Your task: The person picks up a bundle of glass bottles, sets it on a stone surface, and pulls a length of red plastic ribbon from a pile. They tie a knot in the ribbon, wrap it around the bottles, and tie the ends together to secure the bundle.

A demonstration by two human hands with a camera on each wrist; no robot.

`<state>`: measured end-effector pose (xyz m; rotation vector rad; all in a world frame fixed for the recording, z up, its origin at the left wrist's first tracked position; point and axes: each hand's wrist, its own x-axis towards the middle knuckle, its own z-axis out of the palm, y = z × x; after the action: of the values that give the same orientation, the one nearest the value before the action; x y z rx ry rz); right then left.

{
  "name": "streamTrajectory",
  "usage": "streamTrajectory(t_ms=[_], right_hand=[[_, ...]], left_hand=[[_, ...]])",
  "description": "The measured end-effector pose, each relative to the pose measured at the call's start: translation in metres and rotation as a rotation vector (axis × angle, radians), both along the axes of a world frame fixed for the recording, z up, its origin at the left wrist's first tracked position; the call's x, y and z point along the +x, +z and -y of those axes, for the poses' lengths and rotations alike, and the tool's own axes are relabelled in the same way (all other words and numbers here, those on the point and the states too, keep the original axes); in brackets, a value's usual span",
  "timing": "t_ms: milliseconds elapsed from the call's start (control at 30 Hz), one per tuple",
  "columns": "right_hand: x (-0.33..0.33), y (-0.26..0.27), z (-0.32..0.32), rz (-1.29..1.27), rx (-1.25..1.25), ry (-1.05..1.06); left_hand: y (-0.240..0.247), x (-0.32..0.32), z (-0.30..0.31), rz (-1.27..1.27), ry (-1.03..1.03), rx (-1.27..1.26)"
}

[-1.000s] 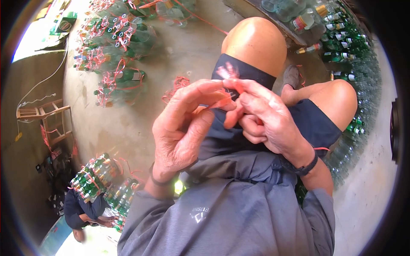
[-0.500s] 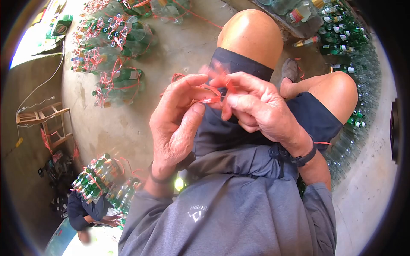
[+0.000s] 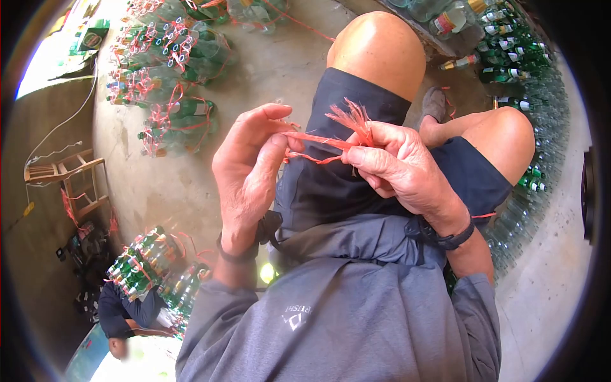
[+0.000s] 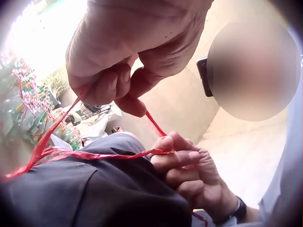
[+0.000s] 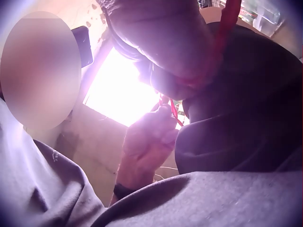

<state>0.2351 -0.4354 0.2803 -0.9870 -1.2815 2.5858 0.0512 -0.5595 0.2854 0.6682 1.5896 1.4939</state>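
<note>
Red plastic twine (image 3: pixel 316 139) stretches between the two hands above the dark shorts. The left hand (image 3: pixel 247 167) pinches one end between thumb and fingers. At its other end the right hand (image 3: pixel 407 167) grips the twine with thumb and curled fingers, and a frayed tuft (image 3: pixel 353 121) sticks up from that grip. In the left wrist view, one strand (image 4: pixel 154 124) runs from the left fingertips to the right hand (image 4: pixel 189 175), and a twisted strand (image 4: pixel 109 155) lies lower, over the shorts. Glare washes out much of the right wrist view, where the left hand (image 5: pixel 149 142) is visible.
Bundles of tied bottles (image 3: pixel 184 114) stand on the floor at the upper left. Rows of green bottles (image 3: pixel 509 63) line the right side. A wooden stool (image 3: pixel 67 169) is at the far left. Another person (image 3: pixel 124 312) bends near more bundled bottles (image 3: pixel 143 261) at the lower left.
The hands have moved apart, and the twine between them is now stretched out. The frayed tuft, blurred before, now stands clear above the right fingers.
</note>
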Motion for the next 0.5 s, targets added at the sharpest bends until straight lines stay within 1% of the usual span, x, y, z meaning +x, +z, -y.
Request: streamTrajectory(t_ms=[100,233,333,400,433,500], right_hand=[[0.001,-0.003,0.000,-0.009,-0.016,-0.023],[0.001,-0.006,0.002,-0.004,0.011,-0.049],[0.002,-0.008,0.002,-0.015,0.035,-0.029],[0.004,-0.012,0.002,-0.023,0.080,-0.018],[0.005,-0.013,0.002,-0.032,0.125,-0.008],[0.003,-0.010,0.003,-0.028,0.129,-0.029]], left_hand=[[-0.011,0.000,-0.001,-0.083,-0.039,-0.002],[-0.014,0.000,-0.002,-0.085,-0.021,-0.001],[-0.019,-0.001,-0.001,-0.137,-0.023,0.024],[-0.022,-0.001,-0.001,-0.296,-0.031,0.036],[-0.024,-0.002,-0.002,-0.293,-0.031,0.035],[-0.027,-0.004,-0.001,-0.395,-0.081,0.061]])
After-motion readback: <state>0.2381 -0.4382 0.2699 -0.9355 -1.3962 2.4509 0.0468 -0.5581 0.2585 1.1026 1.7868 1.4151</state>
